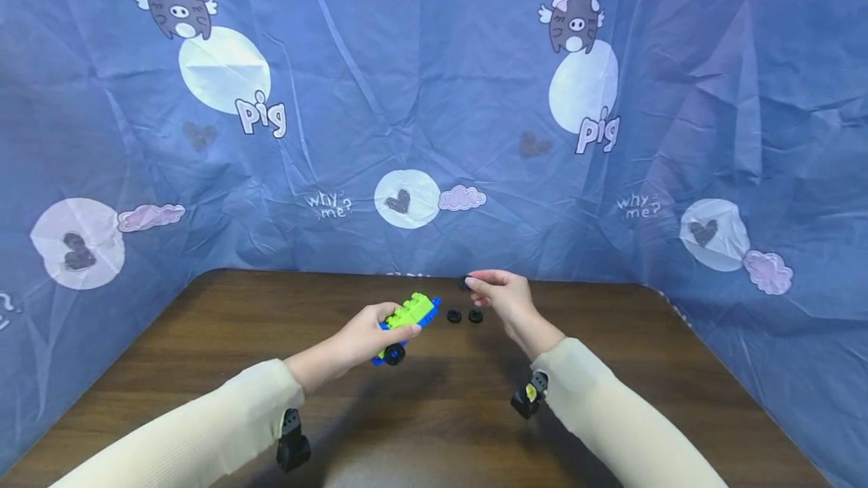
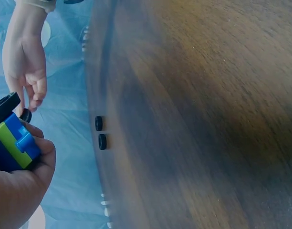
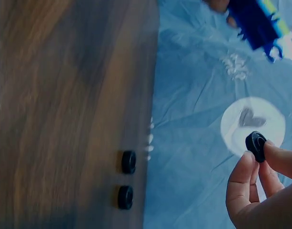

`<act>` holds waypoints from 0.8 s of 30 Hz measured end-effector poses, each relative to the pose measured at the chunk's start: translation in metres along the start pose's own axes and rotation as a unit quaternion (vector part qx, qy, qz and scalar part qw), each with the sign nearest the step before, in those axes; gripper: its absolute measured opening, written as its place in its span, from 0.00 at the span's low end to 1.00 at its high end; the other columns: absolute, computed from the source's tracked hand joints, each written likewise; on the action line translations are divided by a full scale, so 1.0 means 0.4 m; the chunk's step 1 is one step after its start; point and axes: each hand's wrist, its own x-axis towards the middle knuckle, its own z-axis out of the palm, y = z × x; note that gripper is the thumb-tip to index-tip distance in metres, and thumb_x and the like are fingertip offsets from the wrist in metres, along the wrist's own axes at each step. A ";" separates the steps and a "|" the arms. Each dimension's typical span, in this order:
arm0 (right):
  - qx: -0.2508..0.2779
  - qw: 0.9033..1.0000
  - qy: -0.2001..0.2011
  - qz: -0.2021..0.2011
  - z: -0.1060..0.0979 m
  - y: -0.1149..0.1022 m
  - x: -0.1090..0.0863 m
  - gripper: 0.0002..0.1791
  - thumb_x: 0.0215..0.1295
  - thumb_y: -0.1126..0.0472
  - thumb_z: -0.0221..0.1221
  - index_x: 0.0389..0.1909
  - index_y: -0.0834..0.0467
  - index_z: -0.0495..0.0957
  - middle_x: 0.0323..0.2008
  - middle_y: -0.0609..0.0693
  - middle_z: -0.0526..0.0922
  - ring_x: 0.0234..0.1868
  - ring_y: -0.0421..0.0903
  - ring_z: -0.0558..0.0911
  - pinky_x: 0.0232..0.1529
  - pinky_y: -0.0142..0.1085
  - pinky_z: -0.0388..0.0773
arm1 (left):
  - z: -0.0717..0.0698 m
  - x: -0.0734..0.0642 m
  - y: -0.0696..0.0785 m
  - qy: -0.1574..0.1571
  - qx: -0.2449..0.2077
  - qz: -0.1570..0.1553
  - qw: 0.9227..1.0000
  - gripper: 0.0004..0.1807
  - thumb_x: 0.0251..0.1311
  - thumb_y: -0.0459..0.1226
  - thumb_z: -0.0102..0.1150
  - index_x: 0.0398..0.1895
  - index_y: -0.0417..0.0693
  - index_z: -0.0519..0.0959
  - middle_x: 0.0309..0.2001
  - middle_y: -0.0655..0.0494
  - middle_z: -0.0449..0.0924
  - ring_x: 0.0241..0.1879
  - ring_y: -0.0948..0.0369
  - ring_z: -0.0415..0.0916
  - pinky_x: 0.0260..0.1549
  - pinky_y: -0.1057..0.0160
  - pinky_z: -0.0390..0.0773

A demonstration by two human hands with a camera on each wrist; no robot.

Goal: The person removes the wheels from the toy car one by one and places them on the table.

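My left hand (image 1: pixel 369 333) grips a toy vehicle (image 1: pixel 412 312) built of lime-green bricks on a blue base, tilted and held above the table. One black wheel (image 1: pixel 395 355) is fitted at its near end; in the left wrist view the blue-and-green end of the vehicle (image 2: pixel 16 140) shows past the fingers. Between thumb and fingertips my right hand (image 1: pixel 510 303) pinches a loose black wheel (image 3: pixel 256 146), raised to the right of the vehicle and apart from it. Two more black wheels, one (image 1: pixel 453 316) beside the other (image 1: pixel 475 316), lie flat on the table below.
The brown wooden table (image 1: pixel 434 413) reaches back to a blue cloth (image 1: pixel 434 134) printed with pigs and hearts, hanging behind and at both sides. A small black camera is strapped at each wrist, the left one (image 1: pixel 293 443) and the right one (image 1: pixel 525 400).
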 end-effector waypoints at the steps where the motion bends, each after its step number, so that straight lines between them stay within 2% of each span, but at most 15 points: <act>1: -0.002 1.000 -0.001 0.005 -0.004 0.002 0.006 0.14 0.61 0.65 0.65 0.45 0.68 0.81 0.27 0.48 0.84 0.24 0.40 0.80 0.32 0.34 0.81 | 0.000 -0.001 0.000 0.000 -0.003 0.000 1.000 0.29 0.61 0.49 0.63 0.59 0.40 0.71 0.41 0.48 0.79 0.35 0.58 0.77 0.31 0.60 0.78; 4: -0.013 1.000 -0.003 0.023 -0.019 0.008 0.027 0.14 0.61 0.65 0.64 0.47 0.68 0.81 0.27 0.47 0.84 0.24 0.40 0.81 0.30 0.31 0.80 | -0.001 -0.004 -0.004 -0.003 -0.014 0.001 1.000 0.29 0.61 0.49 0.62 0.58 0.39 0.71 0.41 0.48 0.77 0.35 0.58 0.76 0.30 0.61 0.77; 10: -0.033 0.998 -0.009 0.057 -0.053 0.016 0.076 0.16 0.62 0.68 0.63 0.49 0.70 0.79 0.26 0.49 0.84 0.22 0.39 0.81 0.28 0.30 0.80 | -0.009 -0.002 -0.013 -0.040 -0.068 0.015 0.997 0.20 0.64 0.43 0.55 0.51 0.37 0.69 0.38 0.48 0.76 0.32 0.60 0.74 0.26 0.64 0.72; 12: -0.032 0.997 -0.010 0.067 -0.065 0.019 0.093 0.16 0.62 0.69 0.62 0.50 0.71 0.78 0.25 0.50 0.83 0.21 0.38 0.80 0.28 0.30 0.80 | -0.011 0.000 -0.011 -0.046 -0.079 0.008 0.996 0.20 0.64 0.41 0.53 0.53 0.37 0.68 0.40 0.48 0.75 0.34 0.60 0.74 0.27 0.64 0.72; 16: -0.036 0.995 -0.018 0.094 -0.086 0.030 0.120 0.16 0.61 0.71 0.62 0.49 0.73 0.77 0.23 0.50 0.82 0.20 0.38 0.79 0.26 0.28 0.80 | -0.013 -0.002 -0.001 -0.046 -0.095 -0.027 0.994 0.24 0.64 0.41 0.51 0.59 0.38 0.66 0.48 0.44 0.74 0.42 0.55 0.73 0.32 0.62 0.74; 19: -0.040 0.993 -0.035 0.109 -0.100 0.046 0.135 0.16 0.61 0.73 0.61 0.49 0.75 0.76 0.22 0.50 0.82 0.19 0.37 0.78 0.25 0.27 0.79 | -0.015 -0.006 0.006 -0.050 -0.113 -0.043 0.991 0.26 0.65 0.42 0.49 0.62 0.38 0.63 0.53 0.41 0.73 0.47 0.53 0.74 0.39 0.59 0.75; 22: -0.040 0.991 -0.038 0.120 -0.113 0.063 0.144 0.15 0.60 0.74 0.60 0.49 0.76 0.76 0.22 0.49 0.81 0.18 0.37 0.77 0.25 0.27 0.79 | -0.016 -0.007 0.006 -0.063 -0.141 -0.034 0.987 0.26 0.66 0.41 0.47 0.63 0.36 0.61 0.56 0.36 0.74 0.48 0.56 0.77 0.46 0.58 0.76; 24: -0.035 0.991 -0.035 0.124 -0.121 0.074 0.147 0.15 0.60 0.75 0.60 0.48 0.76 0.76 0.21 0.49 0.81 0.17 0.37 0.77 0.24 0.27 0.78 | -0.018 -0.006 0.002 -0.079 -0.157 -0.021 0.984 0.25 0.68 0.40 0.46 0.62 0.34 0.60 0.56 0.33 0.75 0.45 0.58 0.79 0.46 0.60 0.76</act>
